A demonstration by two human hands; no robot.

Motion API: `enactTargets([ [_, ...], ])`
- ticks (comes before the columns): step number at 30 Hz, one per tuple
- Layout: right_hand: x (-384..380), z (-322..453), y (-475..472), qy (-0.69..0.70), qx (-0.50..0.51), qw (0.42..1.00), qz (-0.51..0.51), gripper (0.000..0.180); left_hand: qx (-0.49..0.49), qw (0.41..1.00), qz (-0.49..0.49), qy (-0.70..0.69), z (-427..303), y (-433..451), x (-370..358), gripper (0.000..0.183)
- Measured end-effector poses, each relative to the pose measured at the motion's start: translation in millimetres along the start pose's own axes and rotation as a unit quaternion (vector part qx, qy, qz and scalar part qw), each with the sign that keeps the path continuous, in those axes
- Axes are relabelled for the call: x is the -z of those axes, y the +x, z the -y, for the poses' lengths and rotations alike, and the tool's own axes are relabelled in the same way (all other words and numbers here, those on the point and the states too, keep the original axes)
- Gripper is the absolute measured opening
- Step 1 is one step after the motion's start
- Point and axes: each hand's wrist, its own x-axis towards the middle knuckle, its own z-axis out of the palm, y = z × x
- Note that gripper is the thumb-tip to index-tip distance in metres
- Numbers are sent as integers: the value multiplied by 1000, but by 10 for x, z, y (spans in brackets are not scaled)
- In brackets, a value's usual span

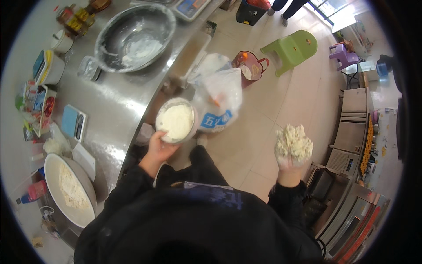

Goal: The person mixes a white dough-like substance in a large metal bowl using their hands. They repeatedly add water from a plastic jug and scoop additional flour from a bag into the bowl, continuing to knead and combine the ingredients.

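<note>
My left hand (161, 148) grips the near rim of a small round bowl of white flour (176, 122), held out past the counter's edge. My right hand (290, 163) is raised over the floor on the other side. Thick, shaggy clumps of wet dough (294, 142) cover its fingers, so how far they are bent is hidden. On the counter to my left, a large white bowl (89, 188) contains crumbly, floury dough. A wide stainless steel basin (102, 43) farther along has loose white flour on its bottom and smears on its wall.
The steel counter (108, 95) also bears a blue-topped kitchen scale (73, 122), a metal scoop (89, 68) and oil bottles (74, 21). A white plastic bag (219, 95), a red tote (249, 71) and a green plastic chair (293, 51) stand on the floor. Steel ovens (352, 221) line the right.
</note>
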Motion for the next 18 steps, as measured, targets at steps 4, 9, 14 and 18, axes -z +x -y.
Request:
enactTargets([
  [4, 478, 297, -99, -22, 34, 998, -49, 42, -38, 996, -76, -12, 13, 1243, 116, 55],
  [9, 691, 381, -211, -99, 136, 939, -301, 35, -131, 990, -37, -42, -512, 2617, 22, 50],
  [14, 669, 212, -36, -97, 91, 917, -377, 24, -120, 977, -175, 27, -850, 3214, -149, 66],
  [18, 550, -140, 208, -41, -31, 959, -280, 22, -104, 963, -98, 229, -475, 2672, 32, 33],
])
